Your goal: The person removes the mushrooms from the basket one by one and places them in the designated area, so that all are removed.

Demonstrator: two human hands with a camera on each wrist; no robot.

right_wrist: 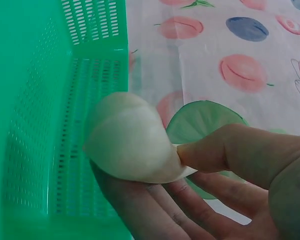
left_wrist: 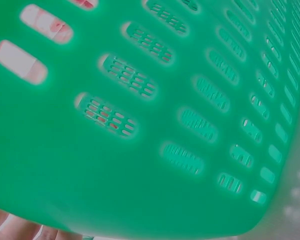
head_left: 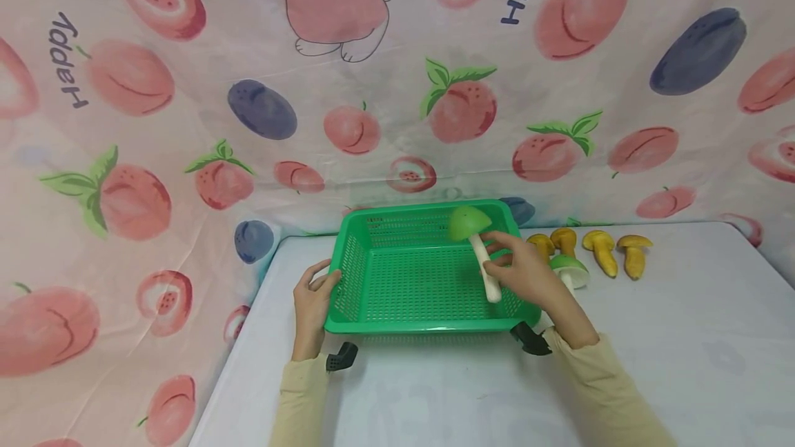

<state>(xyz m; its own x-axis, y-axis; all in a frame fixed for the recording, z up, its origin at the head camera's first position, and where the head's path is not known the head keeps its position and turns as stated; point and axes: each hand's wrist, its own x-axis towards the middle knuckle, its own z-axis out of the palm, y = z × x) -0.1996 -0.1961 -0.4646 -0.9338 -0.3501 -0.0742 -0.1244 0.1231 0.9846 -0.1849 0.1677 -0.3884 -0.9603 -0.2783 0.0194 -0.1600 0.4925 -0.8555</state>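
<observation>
A green plastic basket (head_left: 410, 326) with slotted walls stands on the white table. My left hand (head_left: 312, 302) grips its left rim, thumb over the edge; in the left wrist view the basket wall (left_wrist: 115, 180) fills most of the picture and only some fingers (left_wrist: 20, 227) show. Above the basket's right part, my right hand (head_left: 518, 269) pinches a toy mushroom (head_left: 478, 254) with a green cap and white stem by that stem. The right wrist view shows the stem's rounded end (right_wrist: 132, 140) close up, thumb and fingers around it, and the green cap (right_wrist: 205, 122) behind.
Right of the basket lie several yellow-brown mushrooms (head_left: 601, 254) and another green-capped mushroom (head_left: 570, 272), partly hidden by my right hand. A fruit-print cloth (head_left: 373, 88) hangs behind the table (head_left: 435, 392). Black wrist devices (head_left: 530, 340) sit by both sleeves.
</observation>
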